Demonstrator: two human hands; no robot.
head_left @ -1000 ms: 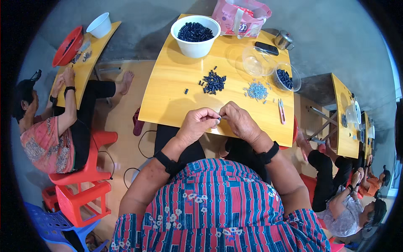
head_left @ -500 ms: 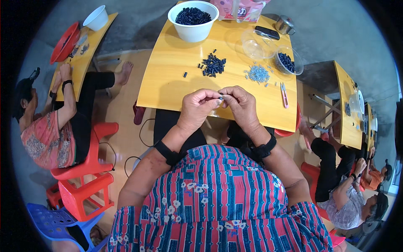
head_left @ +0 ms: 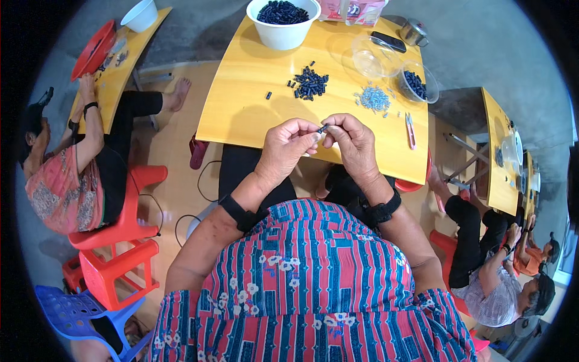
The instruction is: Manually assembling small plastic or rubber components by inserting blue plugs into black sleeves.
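Note:
Just over the near edge of the yellow table (head_left: pixel 241 123), my left hand (head_left: pixel 288 148) and my right hand (head_left: pixel 351 142) meet fingertip to fingertip. Both pinch one small black cylindrical part (head_left: pixel 322 128) between thumb and forefinger; the fingers cover much of it. Beyond them lies a pile of the same short black parts (head_left: pixel 310 83), with a single one (head_left: pixel 269 95) off to its left. A heap of tiny pale grey pieces (head_left: pixel 373 98) is to the right. Pink-handled thread snips (head_left: pixel 411 131) rest near the right edge.
A white tub (head_left: pixel 283 33) full of black parts stands at the back left. At the right are a clear bowl of black parts (head_left: pixel 416 84), a clear plastic container (head_left: pixel 371 60), a black phone (head_left: pixel 389 42) and a metal mug (head_left: pixel 414 31). Other people sit at tables on both sides.
My hands have risen slightly in the view, still pinching the part; the right fingers have shifted a little along it. The view has tilted slightly. The person at the left has moved their hands.

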